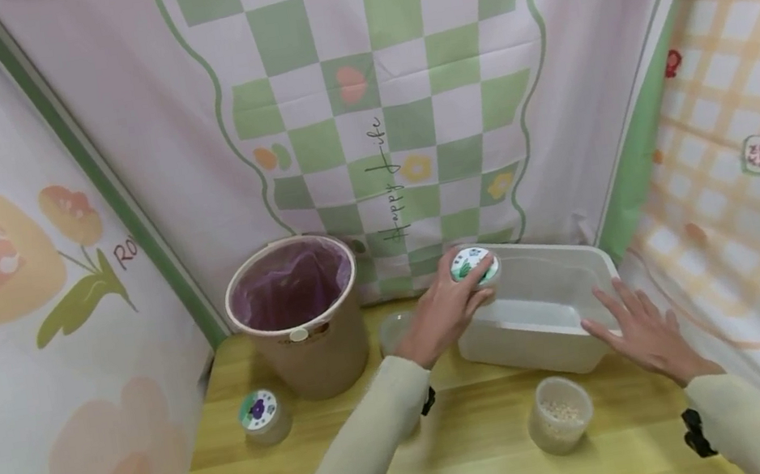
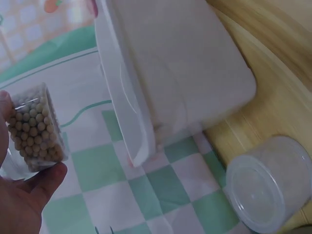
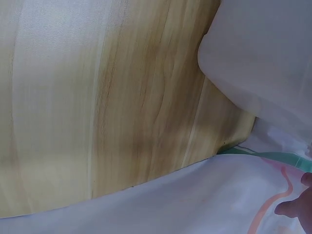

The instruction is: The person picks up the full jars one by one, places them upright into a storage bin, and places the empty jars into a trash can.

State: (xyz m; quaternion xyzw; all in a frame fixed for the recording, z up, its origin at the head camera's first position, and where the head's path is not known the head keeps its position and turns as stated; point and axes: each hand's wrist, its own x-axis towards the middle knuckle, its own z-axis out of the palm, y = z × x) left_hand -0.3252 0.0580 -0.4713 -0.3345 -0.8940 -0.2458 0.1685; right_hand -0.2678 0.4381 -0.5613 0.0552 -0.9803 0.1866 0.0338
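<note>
My left hand point(image 1: 437, 320) grips a small clear jar point(image 1: 474, 265) with a printed lid over the left end of a white plastic bin point(image 1: 536, 346). Round tan balls fill much of that jar point(image 2: 35, 129) in the left wrist view, where thumb and fingers hold its sides. At the bin's right end, my right hand point(image 1: 648, 332) spreads its fingers, the tips right at the rim. Only part of the right hand point(image 3: 300, 207) shows in the right wrist view, below the bin's corner point(image 3: 263, 58).
A lined waste bin point(image 1: 325, 360) stands at the back left. Near it is a jar with a purple-flower lid point(image 1: 263, 418). An uncovered jar of pale grains point(image 1: 559, 427) stands front right. Another clear jar point(image 2: 258, 187) is partly behind the left arm. Printed cloth point(image 1: 404, 102) encloses the wooden table point(image 1: 474, 469).
</note>
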